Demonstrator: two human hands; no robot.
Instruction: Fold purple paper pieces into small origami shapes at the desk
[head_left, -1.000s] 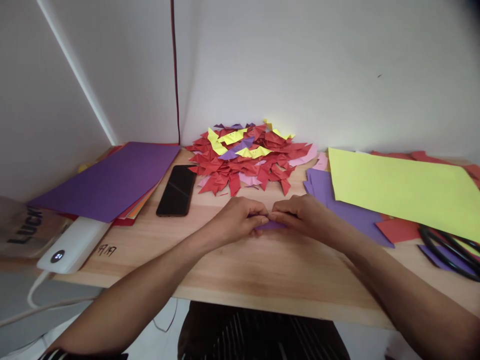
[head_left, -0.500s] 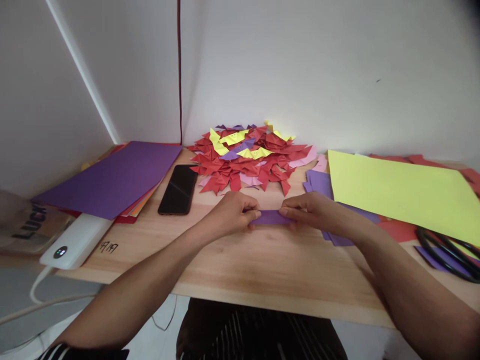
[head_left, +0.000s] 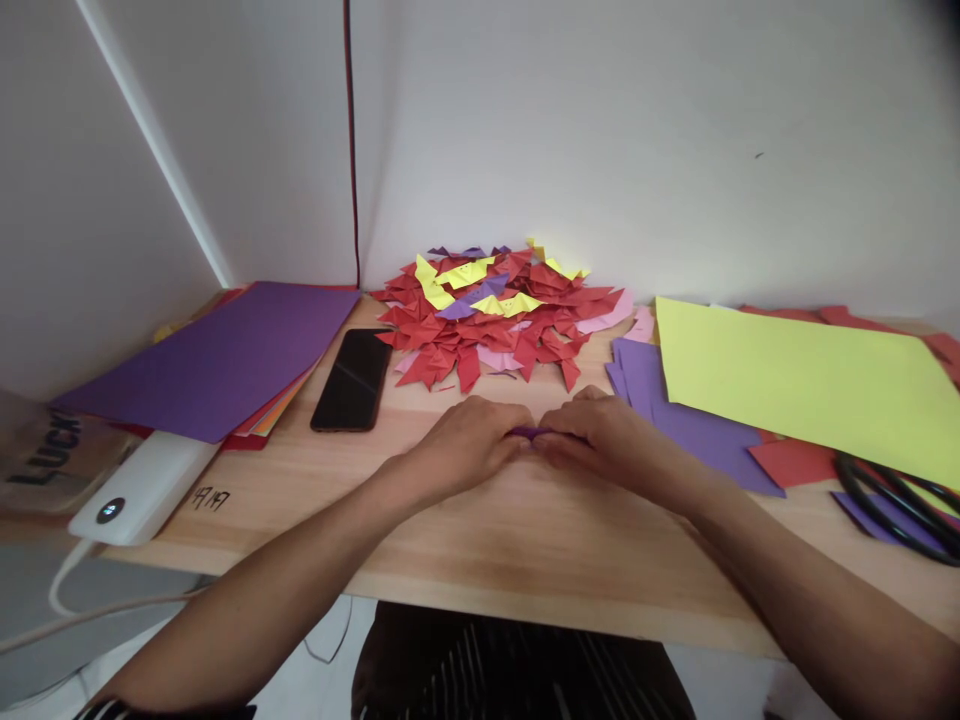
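Between my two hands is a small folded piece of purple paper [head_left: 533,433], of which only a thin strip shows. My left hand [head_left: 480,437] pinches its left part, and my right hand [head_left: 589,432] pinches its right part; their fingertips almost meet at the middle. Most of the paper is hidden by my fingers. Just behind my hands lies a heap of folded paper shapes [head_left: 457,345], mostly red, with yellow, purple and pink ones on top and among them.
On the left, purple sheets [head_left: 225,360] lie over a white power bank [head_left: 146,490] with a cable, beside a black phone [head_left: 351,380]. To the right are a large yellow sheet [head_left: 802,385], purple paper pieces [head_left: 705,435], red paper [head_left: 795,462] and black-handled scissors [head_left: 885,505].
My hands have come closer together along the purple paper, and less of it shows. It now appears as a thin edge instead of a flat strip.
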